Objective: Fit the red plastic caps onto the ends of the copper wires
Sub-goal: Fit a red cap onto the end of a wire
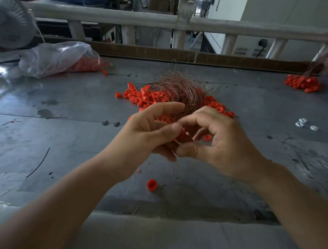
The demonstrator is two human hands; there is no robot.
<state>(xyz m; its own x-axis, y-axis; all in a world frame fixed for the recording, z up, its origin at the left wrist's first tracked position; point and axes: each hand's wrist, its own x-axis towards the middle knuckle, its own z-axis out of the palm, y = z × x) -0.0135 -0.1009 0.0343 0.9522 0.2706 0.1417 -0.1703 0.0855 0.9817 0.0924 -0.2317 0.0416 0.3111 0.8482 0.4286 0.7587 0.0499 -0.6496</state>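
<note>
Care helps here: the left hand (152,133) pinches one red cap (181,136) over the tabletop (61,132), near the copper wires (178,89), while the right hand (223,141) curls its fingers (194,120) beside it, gripping what I cannot tell, so hold still and push straight.

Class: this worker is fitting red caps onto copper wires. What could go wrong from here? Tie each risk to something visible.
1. The red cap pinched between left hand and right hand is tiny; it could slip and drop.
2. The copper wires lie tangled over the loose caps; pulling one strand may drag others and scatter caps.
3. The stray cap near the table's front edge could get knocked off.
</note>
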